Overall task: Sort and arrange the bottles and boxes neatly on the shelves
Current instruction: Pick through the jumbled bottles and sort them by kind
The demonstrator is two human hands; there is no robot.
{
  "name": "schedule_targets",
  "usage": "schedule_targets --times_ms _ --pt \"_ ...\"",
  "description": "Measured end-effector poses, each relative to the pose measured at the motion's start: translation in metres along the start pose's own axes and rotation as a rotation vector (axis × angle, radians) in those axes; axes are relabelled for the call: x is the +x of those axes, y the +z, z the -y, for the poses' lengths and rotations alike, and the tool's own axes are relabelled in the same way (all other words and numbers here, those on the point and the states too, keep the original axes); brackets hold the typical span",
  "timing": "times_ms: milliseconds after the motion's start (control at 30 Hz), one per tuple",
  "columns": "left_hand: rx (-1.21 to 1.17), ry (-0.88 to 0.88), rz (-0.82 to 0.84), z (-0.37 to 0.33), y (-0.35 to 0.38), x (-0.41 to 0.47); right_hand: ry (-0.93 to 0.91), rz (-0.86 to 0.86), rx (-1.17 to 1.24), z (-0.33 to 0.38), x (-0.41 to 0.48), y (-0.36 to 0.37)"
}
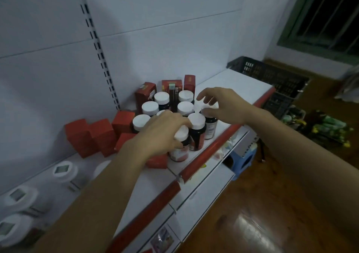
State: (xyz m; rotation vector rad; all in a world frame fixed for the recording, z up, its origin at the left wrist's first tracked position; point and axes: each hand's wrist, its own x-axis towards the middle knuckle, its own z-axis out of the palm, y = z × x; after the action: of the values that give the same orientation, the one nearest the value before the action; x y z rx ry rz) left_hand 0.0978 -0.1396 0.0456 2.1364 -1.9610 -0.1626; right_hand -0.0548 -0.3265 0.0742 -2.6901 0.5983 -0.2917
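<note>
Several dark bottles with white caps stand clustered on a white shelf with a red front edge. Red boxes stand behind and to the left of them. My left hand reaches over the cluster, its fingers curled round the white cap of a front bottle. My right hand hovers over the right side, thumb and fingers spread around the cap of the rightmost bottle; whether it grips the cap is unclear.
White-lidded jars line the shelf at lower left. A black plastic crate sits past the shelf's right end. Lower shelves, a blue stool and a wooden floor lie below right. A slotted upright runs up the back panel.
</note>
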Motion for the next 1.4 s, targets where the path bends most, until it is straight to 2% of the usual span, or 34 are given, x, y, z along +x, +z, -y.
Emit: schedule_targets --times_ms 67,200,400,567,700,867,1000,1100,1200,1400 --pt "0.067 0.004 -0.053 -0.002 0.000 0.000 -0.007 0.013 -0.020 0.006 0.001 0.002" --pt "0.025 -0.024 -0.128 0.011 -0.016 -0.018 -0.120 0.024 -0.156 0.028 0.015 -0.001" --pt "0.174 -0.306 -0.141 0.077 -0.073 -0.106 -0.390 0.066 -0.326 0.112 0.079 0.010" --pt "0.264 -0.674 -0.196 0.117 -0.117 -0.251 -0.746 0.188 -0.319 0.254 0.134 0.063" --pt "0.291 -1.035 -0.248 0.118 -0.131 -0.393 -1.075 0.332 -0.309 0.394 0.143 0.130" --pt "0.293 -1.326 -0.308 0.096 -0.130 -0.556 -1.433 0.445 -0.281 0.562 0.089 0.192" --pt "0.288 -1.514 -0.426 0.078 -0.132 -0.651 -1.657 0.468 -0.201 0.661 0.022 0.222" --pt "0.277 -1.593 -0.475 0.082 -0.135 -0.710 -1.707 0.505 -0.220 0.712 -0.006 0.246" --pt "0.239 -1.548 -0.507 0.104 -0.135 -0.769 -1.653 0.527 -0.208 0.760 -0.017 0.273" --pt "0.078 -1.404 -0.598 0.168 -0.128 -0.845 -1.249 0.448 -0.226 0.821 -0.005 0.323"
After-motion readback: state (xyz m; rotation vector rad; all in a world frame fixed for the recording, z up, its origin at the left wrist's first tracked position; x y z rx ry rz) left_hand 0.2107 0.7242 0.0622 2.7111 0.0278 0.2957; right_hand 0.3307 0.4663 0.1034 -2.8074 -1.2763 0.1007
